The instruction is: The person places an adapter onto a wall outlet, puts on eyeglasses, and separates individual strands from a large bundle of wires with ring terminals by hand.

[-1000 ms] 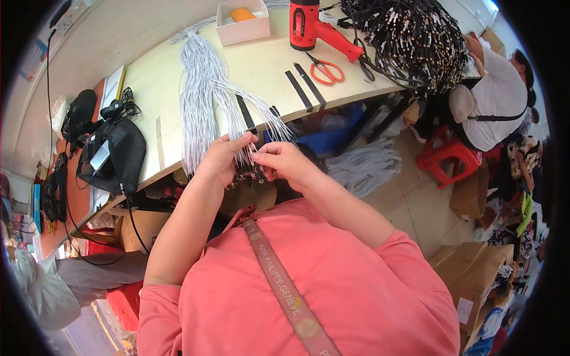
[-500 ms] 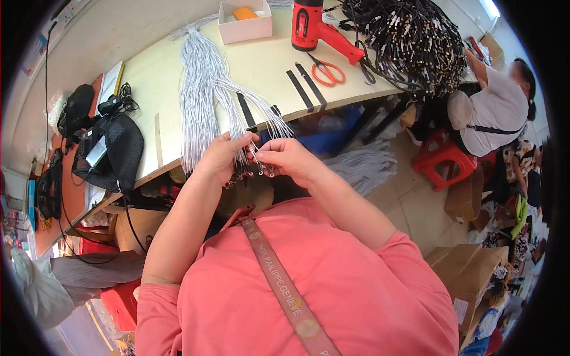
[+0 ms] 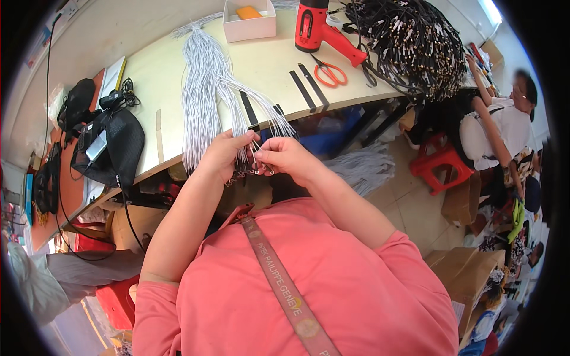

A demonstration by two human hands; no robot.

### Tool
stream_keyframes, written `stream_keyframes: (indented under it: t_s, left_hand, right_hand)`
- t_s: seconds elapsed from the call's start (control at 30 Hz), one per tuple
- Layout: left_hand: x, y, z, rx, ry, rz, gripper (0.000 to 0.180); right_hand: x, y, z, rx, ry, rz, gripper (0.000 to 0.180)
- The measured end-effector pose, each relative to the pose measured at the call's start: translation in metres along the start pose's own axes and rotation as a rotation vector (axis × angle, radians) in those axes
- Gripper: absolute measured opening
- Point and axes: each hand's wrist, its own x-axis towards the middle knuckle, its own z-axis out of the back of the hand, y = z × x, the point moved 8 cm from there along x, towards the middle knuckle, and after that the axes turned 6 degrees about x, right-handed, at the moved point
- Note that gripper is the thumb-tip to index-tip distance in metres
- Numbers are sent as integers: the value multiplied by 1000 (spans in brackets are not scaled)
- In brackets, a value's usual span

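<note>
A long bundle of thin grey-white wires (image 3: 203,95) lies over the bench and hangs past its front edge. My left hand (image 3: 228,153) is closed round a strand group of these wires near their lower ends. Close beside it, my right hand (image 3: 284,158) pinches one or more wire ends between thumb and finger. Small ring-shaped metal terminals (image 3: 272,172) show below my fingers. Several wires are fanned out to the right, over the table edge above my right hand. How many wires each hand grips is hidden by the fingers.
On the bench (image 3: 160,71) stand a white box (image 3: 249,29) with an orange block, a red heat gun (image 3: 326,35) and orange-handled scissors (image 3: 330,74). Black cables (image 3: 409,47) are heaped at the right. Black mesh bags (image 3: 119,148) lie left. A co-worker (image 3: 504,127) sits near a red stool (image 3: 439,166).
My hands stay nearly in place, with slight finger movement at the wire ends. The co-worker at right has shifted posture, an arm now lowered. The view has moved slightly.
</note>
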Motion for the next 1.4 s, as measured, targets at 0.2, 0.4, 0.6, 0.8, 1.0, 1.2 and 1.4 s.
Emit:
stream_keyframes:
  t_s: [0.2, 0.4, 0.6, 0.8, 1.0, 1.2, 1.4]
  left_hand:
    - [2, 2, 5, 22, -57, -19, 15]
    - [1, -5, 3, 64, -6, -20, 12]
    - [0, -4, -1, 59, -25, -43, 12]
    - [2, 1, 7, 54, -75, -46, 13]
    - [3, 0, 5, 118, -93, -104, 15]
    - [3, 3, 7, 134, -95, -99, 16]
    - [-2, -3, 4, 117, -120, -94, 17]
  right_hand:
    - [-8, -2, -6, 54, 19, -135, 14]
    - [-11, -1, -2, 97, -25, -125, 14]
    - [-11, -9, -1, 152, -18, -123, 14]
    - [-15, -13, -10, 98, 29, -183, 16]
    - [-23, -10, -14, 168, 11, -207, 16]
    - [-17, -16, -19, 189, 64, -214, 17]
    - [-17, -16, -16, 129, 73, -219, 14]
